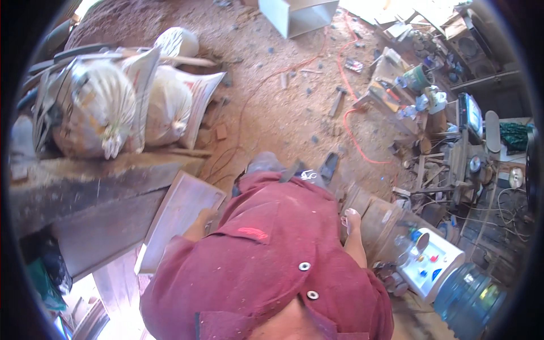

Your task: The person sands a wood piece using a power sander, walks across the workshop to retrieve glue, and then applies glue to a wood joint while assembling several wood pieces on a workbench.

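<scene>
My left hand (207, 219) hangs beside my maroon shirt, close against a pale flat panel with a wooden rim (180, 205). Its fingers are blurred, and I cannot tell whether they grip the panel. On the other side my right hand (352, 220) hangs low with curled fingers. Something whitish shows at the fingers, too small to name. Near that hand is a wooden cabinet or box (378, 226). My feet point toward the dusty floor, partly hidden by the shirt.
Tied full sacks (96, 113) rest on a wooden bench (102, 187) at left. A hammer (338, 102) and orange cord (352, 130) lie on the floor. A white box (297, 17) stands ahead. Cluttered workbenches, a white tray (433, 263) and a blue water jug (469, 297) are right.
</scene>
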